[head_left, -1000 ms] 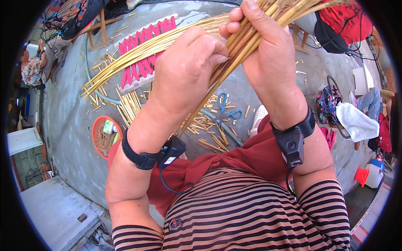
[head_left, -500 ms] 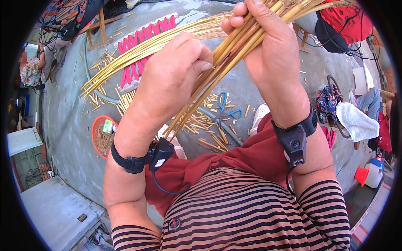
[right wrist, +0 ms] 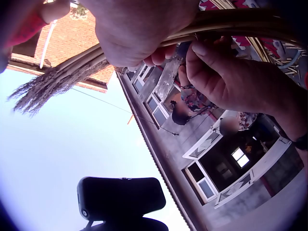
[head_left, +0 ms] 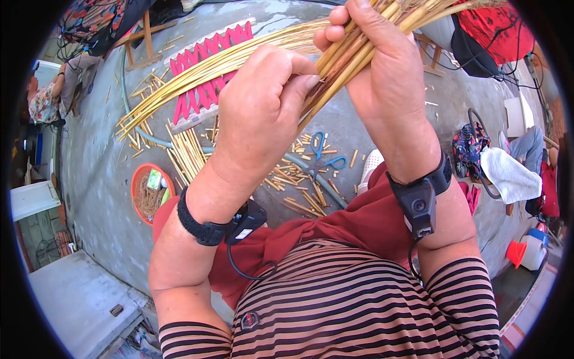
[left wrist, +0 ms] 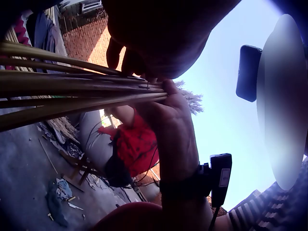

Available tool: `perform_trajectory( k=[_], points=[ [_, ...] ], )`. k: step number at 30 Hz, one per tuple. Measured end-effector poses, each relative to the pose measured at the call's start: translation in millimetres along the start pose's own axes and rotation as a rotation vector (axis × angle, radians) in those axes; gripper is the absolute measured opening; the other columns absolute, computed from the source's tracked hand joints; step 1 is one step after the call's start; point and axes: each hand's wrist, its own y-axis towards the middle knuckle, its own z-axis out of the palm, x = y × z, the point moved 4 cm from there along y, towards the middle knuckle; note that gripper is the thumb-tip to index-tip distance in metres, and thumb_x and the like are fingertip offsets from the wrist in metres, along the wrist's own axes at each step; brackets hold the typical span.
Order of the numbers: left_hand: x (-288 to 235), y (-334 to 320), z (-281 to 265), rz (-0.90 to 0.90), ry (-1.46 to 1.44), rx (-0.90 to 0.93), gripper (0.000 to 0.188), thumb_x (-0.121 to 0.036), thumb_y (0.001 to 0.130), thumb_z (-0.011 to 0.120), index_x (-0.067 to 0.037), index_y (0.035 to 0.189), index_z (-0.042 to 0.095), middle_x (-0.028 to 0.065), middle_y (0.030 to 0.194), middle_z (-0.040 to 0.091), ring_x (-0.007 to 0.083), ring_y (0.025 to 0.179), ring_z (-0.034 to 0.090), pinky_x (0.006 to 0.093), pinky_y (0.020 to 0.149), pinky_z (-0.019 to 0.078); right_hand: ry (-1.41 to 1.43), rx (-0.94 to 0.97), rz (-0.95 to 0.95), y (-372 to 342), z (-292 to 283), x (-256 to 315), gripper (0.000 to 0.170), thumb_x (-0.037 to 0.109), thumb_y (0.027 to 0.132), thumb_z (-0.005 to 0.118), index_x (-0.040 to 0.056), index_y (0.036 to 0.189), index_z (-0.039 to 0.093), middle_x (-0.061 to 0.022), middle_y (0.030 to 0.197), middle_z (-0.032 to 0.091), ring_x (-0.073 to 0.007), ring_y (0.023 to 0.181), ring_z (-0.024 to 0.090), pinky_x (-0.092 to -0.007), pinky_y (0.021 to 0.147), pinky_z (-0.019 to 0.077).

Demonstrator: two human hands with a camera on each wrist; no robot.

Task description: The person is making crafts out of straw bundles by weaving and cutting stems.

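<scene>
A bundle of straw-coloured stalks point(head_left: 353, 54) with wispy heads slants across the top of the head view. My right hand point(head_left: 391, 90) grips it near the heads, thumb across the front and fingertips curled around the far side. Lower on the same bundle, my left hand point(head_left: 260, 107) pinches at the stalks between thumb and curled forefinger. In the right wrist view, the left hand point(right wrist: 226, 79) has its thumb and forefinger together against the stalks point(right wrist: 231, 21). The brushy heads point(right wrist: 57, 79) stick out past the right hand point(right wrist: 139, 29). The left forearm hides the lower stalk ends.
Long stalks point(head_left: 179, 84) lie over a pink zigzag rack point(head_left: 200, 99) on the floor. Blue-handled scissors point(head_left: 317, 146), cut stalk pieces point(head_left: 311, 200) and a hose point(head_left: 332, 194) lie below the hands. An orange basket point(head_left: 135, 197) stands left, a towel-draped bag point(head_left: 469, 143) right.
My left hand slid down-left along the stalks, then came back up-right towards the right hand. The lower stalk ends, seen half a second ago, are hidden. The right hand has barely moved.
</scene>
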Motion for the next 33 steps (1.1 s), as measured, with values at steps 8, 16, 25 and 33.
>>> perform_trajectory(
  k=[8,16,25,33],
  points=[
    [-10.1,-4.7,6.9,0.433,0.398,-0.029,0.014,-0.006,0.069,0.063,-0.006,0.082,0.056,0.0049,0.077,0.053,0.0196,0.067,0.057,0.0322,0.058,0.0464,0.015,-0.002,0.031,-1.4,-1.4,2.8,0.007,0.01,0.092,0.056,0.0035,0.092,0.052,-0.007,0.076,0.058,-0.0145,0.066,0.058,-0.0288,0.065,0.0522],
    [-8.8,-5.9,8.9,0.547,0.415,0.079,0.012,-0.011,0.068,0.061,-0.008,0.078,0.053,0.0027,0.072,0.046,0.0178,0.064,0.054,0.0301,0.055,0.0422,-0.02,0.015,-0.01,3.7,-7.2,-1.2,0.008,0.01,0.092,0.056,0.0044,0.092,0.051,-0.0069,0.077,0.057,-0.0142,0.066,0.057,-0.0288,0.064,0.0517],
    [19.4,-27.4,-11.5,0.196,0.453,0.628,0.017,-0.004,0.07,0.062,-0.006,0.086,0.059,0.009,0.085,0.059,0.0272,0.075,0.06,0.036,0.063,0.0482,-0.017,-0.003,-0.096,17.7,-19.6,27.9,0.007,0.013,0.092,0.057,0.0077,0.09,0.053,-0.0049,0.075,0.058,-0.014,0.064,0.057,-0.0312,0.064,0.0504],
    [99.0,-48.7,-23.1,-0.502,-0.079,0.616,0.054,-0.023,0.084,0.065,-0.008,0.133,0.047,0.0165,0.13,0.05,0.028,0.12,0.049,0.036,0.098,0.0406,-0.067,0.112,0.176,39.1,-51.4,7.7,0.01,0.015,0.093,0.056,0.0057,0.091,0.055,-0.0055,0.079,0.059,-0.0138,0.069,0.06,-0.0318,0.067,0.0533]
  ],
)
